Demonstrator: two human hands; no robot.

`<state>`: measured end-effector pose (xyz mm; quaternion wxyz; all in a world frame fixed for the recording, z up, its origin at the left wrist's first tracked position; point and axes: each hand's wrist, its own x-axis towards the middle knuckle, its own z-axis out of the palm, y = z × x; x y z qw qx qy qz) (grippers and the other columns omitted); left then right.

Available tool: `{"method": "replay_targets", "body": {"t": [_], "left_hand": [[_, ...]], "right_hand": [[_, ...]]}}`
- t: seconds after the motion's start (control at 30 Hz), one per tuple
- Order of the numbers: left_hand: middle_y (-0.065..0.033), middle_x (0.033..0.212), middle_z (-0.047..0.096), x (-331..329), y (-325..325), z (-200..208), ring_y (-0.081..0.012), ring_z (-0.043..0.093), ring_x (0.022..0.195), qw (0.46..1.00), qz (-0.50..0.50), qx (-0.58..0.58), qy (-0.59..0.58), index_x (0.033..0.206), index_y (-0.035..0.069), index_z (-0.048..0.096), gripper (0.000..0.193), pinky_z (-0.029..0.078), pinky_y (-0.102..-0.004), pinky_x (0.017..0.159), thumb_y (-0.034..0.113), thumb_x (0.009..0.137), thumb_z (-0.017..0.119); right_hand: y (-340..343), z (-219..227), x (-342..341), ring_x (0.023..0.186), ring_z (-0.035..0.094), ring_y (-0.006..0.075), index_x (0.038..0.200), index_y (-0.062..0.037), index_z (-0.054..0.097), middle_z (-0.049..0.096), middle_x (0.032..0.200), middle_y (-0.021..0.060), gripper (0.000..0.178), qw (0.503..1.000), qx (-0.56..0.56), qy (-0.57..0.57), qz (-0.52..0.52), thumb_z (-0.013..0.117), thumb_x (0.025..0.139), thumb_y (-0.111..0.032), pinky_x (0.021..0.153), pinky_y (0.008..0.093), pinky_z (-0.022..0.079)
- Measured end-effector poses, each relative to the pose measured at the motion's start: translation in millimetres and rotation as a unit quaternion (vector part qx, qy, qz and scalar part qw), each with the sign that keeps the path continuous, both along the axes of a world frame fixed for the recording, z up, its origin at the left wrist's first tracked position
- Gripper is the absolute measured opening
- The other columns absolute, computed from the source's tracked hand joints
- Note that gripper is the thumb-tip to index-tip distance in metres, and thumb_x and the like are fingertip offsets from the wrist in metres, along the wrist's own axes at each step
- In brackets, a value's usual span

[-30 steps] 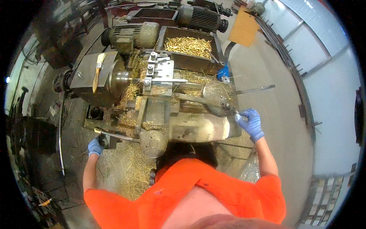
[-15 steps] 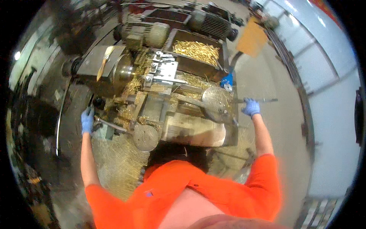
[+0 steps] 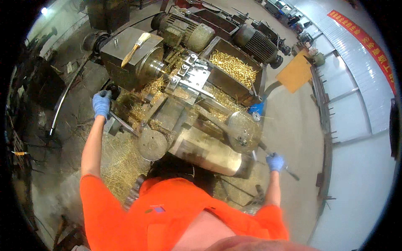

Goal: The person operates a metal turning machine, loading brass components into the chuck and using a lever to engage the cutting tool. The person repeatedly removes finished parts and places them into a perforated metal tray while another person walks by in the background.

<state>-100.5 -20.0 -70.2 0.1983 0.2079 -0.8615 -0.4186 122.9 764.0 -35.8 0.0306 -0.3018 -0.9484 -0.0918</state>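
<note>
My right hand is closed round a dark metal lever that slants down to the right from the round disc of a lathe-like machine. My left hand is wrapped round the end of a second, grey lever, fixed to a smaller disc at the machine's front left. By its fingertips sits a black knob. Both hands wear blue gloves. Between them lies the tool slide with a bright clamp block, facing the spindle. Brass shavings cover the parts around it.
A wooden-handled brush rests on the headstock. Behind the slide, a metal bin holds many small brass pieces. Two motors stand beyond, one ribbed. An orange-yellow board juts out at the right, over the floor.
My right hand has swung its lever down toward me, from about level to slanting. My left hand stays at its lever. The whole view has tilted, turning the machine clockwise in the picture.
</note>
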Motion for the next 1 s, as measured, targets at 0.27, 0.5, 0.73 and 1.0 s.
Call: {"method": "replay_targets", "body": {"t": [0.27, 0.5, 0.73, 1.0], "left_hand": [[-0.0125, 0.081, 0.065, 6, 12, 18, -0.0219, 0.060, 0.069, 0.997, 0.058, -0.037, 0.028, 0.090, -0.001, 0.064, 0.032, 0.046, -0.0313, 0.066, 0.028, 0.078, 0.062], [-0.0132, 0.073, 0.064, -3, -3, 4, -0.0244, 0.061, 0.067, 0.997, 0.055, -0.055, -0.006, 0.087, 0.000, 0.064, 0.030, 0.046, -0.0331, 0.065, 0.029, 0.078, 0.061], [-0.0148, 0.082, 0.065, -7, -3, 13, -0.0262, 0.063, 0.074, 0.998, 0.035, -0.048, -0.034, 0.092, 0.001, 0.064, 0.033, 0.046, -0.0326, 0.070, 0.031, 0.078, 0.061], [-0.0155, 0.089, 0.065, -2, 4, 24, -0.0274, 0.062, 0.082, 0.997, 0.043, -0.065, -0.021, 0.096, 0.000, 0.064, 0.036, 0.045, -0.0319, 0.073, 0.032, 0.077, 0.062]], "right_hand": [[6, 6, 152, 0.081, 0.061, 0.0343, 0.087, -0.0076, 0.065, 0.064, 0.086, 0.0169, 0.040, 0.983, -0.055, -0.118, -0.129, 0.063, 0.068, -0.042, 0.073, 0.0425, 0.048], [-1, 18, 190, 0.081, 0.062, 0.0346, 0.085, -0.0071, 0.067, 0.063, 0.087, 0.0175, 0.034, 0.965, -0.054, -0.156, -0.205, 0.058, 0.066, -0.034, 0.072, 0.0418, 0.049], [11, 4, 208, 0.079, 0.062, 0.0348, 0.081, -0.0029, 0.066, 0.062, 0.082, 0.0205, 0.037, 0.967, -0.014, -0.176, -0.181, 0.058, 0.071, -0.038, 0.072, 0.0412, 0.048], [5, -6, 214, 0.081, 0.061, 0.0358, 0.081, -0.0020, 0.066, 0.062, 0.084, 0.0219, 0.037, 0.967, -0.034, -0.163, -0.191, 0.056, 0.074, -0.037, 0.071, 0.0419, 0.048]]}}
